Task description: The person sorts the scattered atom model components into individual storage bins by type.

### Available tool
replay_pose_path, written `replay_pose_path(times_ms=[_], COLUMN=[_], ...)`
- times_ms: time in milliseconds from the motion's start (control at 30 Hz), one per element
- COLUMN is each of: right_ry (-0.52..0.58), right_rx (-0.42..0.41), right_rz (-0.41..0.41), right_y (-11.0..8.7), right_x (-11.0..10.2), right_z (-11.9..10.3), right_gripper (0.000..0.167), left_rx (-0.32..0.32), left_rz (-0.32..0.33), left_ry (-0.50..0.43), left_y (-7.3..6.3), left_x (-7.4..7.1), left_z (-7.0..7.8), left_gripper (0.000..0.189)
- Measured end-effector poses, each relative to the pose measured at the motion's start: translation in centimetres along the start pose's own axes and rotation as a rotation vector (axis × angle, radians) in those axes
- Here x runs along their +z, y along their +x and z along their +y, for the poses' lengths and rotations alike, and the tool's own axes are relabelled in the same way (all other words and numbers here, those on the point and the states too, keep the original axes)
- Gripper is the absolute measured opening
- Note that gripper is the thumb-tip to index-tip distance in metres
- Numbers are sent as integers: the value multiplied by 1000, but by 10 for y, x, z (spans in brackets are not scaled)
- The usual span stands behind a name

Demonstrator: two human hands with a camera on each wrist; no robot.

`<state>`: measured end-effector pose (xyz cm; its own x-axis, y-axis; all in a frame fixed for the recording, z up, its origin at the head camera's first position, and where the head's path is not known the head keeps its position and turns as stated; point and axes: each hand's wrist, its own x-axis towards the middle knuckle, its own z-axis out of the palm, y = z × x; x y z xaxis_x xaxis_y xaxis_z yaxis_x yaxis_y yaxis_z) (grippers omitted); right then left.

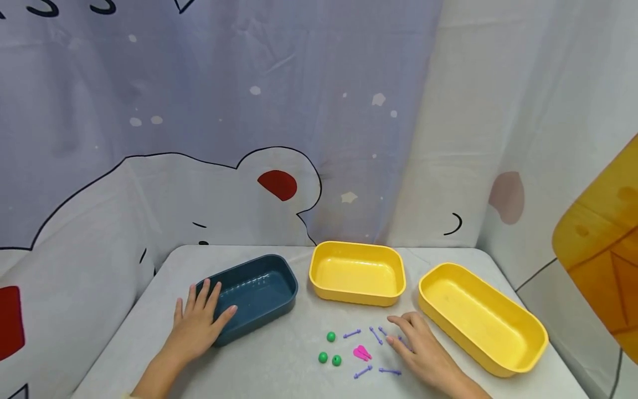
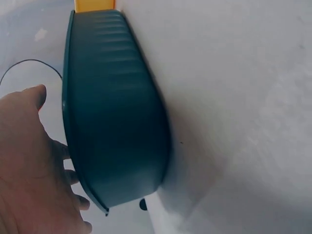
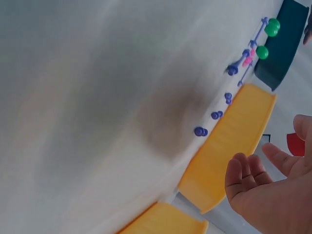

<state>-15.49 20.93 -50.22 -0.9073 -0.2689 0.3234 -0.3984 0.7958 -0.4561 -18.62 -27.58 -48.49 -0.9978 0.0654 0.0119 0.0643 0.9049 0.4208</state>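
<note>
My left hand [image 1: 194, 330] rests with spread, straight fingers over the near left rim of a dark teal bin [image 1: 256, 293]. In the left wrist view the fingertips pass behind the rim of that bin [image 2: 112, 107]. Over the table, my right hand [image 1: 423, 352] holds nothing; its thumb and index finger stand apart. Closest to it lies a small purple rod with knobbed ends [image 1: 405, 343], partly hidden by the fingers. Several more purple rods [image 1: 363, 372], three green beads [image 1: 331, 336] and a pink clip-like piece [image 1: 362, 353] lie to its left.
A yellow bin [image 1: 358, 271] stands at the back middle, and another yellow bin [image 1: 483, 321] sits angled at the right. The white-covered table [image 1: 279, 366] meets a printed cloth [image 1: 224, 100] behind. An orange-yellow shape [image 1: 603, 244] shows at the right edge.
</note>
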Motion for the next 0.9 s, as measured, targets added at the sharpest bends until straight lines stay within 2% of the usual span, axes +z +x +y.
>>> replay_pose_path(times_ms=[233,333,467,700,900], right_ry=[120,130,132,167,166], right_rx=[101,111,72,-16,-28], right_rz=[-162,-209,-223,-192,-220], right_y=[0,0,0,0,2], right_x=[2,4,8,14,17], right_z=[-2,-3,-2,-2,-4], right_gripper=[34,33,31,23,16], left_rx=[-20,-28,-32,-42,-55], left_rz=[-21,-20,-13,-12,-9], left_ry=[1,7,10,27,34], left_y=[1,2,3,6,11], left_x=[2,2,2,3,4], left_z=[-8,-10,-11,-14,-16], left_gripper=[94,93,91,91,93])
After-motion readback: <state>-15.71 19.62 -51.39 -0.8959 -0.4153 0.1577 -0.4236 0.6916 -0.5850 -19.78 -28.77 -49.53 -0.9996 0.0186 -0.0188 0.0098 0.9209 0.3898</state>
